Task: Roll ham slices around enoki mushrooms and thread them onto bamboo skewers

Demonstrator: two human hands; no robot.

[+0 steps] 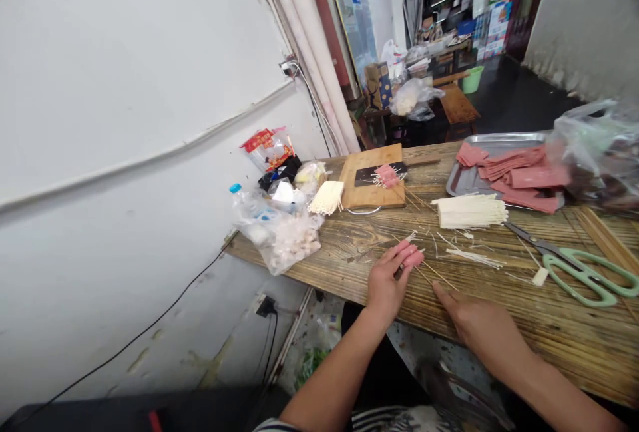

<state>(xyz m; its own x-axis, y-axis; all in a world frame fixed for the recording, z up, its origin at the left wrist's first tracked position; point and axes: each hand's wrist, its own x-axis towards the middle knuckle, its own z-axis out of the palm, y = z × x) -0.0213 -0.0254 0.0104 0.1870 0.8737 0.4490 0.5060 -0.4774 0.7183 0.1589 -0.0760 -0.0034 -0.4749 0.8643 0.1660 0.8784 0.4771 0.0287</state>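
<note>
The left hand (389, 282) has its fingers bent over a pink roll (413, 255), pressing it down on the table (564, 335), with pale strand ends poking out past the fingertips. Thin skewers (439, 275) run from the roll back toward the person, and the right hand (474, 312), just right of this grip and a little nearer the body, has its forefinger stretched to their near ends; whether its thumb pinches them I cannot tell. Loose strands (474, 257) lie just beyond and to the right of the grip. Farther right, past the right hand, scissors (574, 265) with green handles lie with their blades pointing back toward the strands. Beyond the strands is a cut bunch of mushrooms (469, 211). To the left of the grip, near the wall, sits a clear bag (294, 239) of pale lumps, with a second bunch (327, 197) just behind it. Straight past the grip lies a board (369, 198), a knife (367, 176) across it and another roll (387, 177) on the blade. Farther off to the right, a metal tray (504, 144) holds pink slices (534, 169). Farthest, across the room, a green bucket (472, 79) stands beside a wooden bench (456, 104).
</note>
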